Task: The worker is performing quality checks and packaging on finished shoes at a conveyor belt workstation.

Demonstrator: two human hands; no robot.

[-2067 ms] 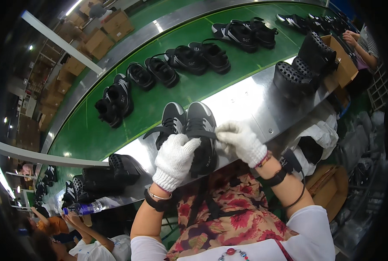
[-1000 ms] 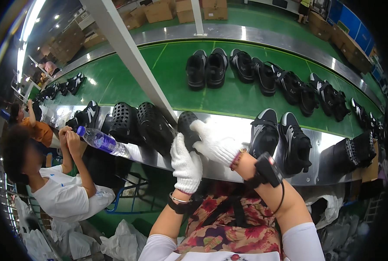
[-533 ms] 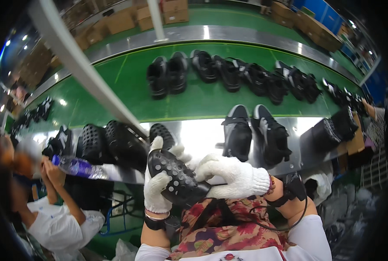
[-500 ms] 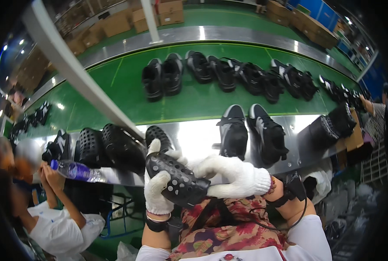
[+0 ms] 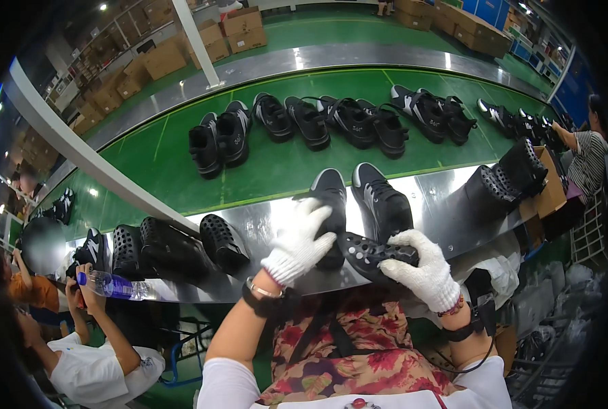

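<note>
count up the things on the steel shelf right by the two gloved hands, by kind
black sneakers: 2, side by side, the left hand resting on the left one
perforated black sole: 1, gripped by the right hand
total: 3

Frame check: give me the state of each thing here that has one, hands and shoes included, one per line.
Left hand: gloved, fingers resting on the left black shoe.
Right hand: gloved, shut on the perforated black insole.
Perforated black insole: held over the steel ledge, beside the shoes.
Left black shoe: upright on the ledge.
Right black shoe: upright, untouched.
Water bottle: held by a neighbouring person.
</note>
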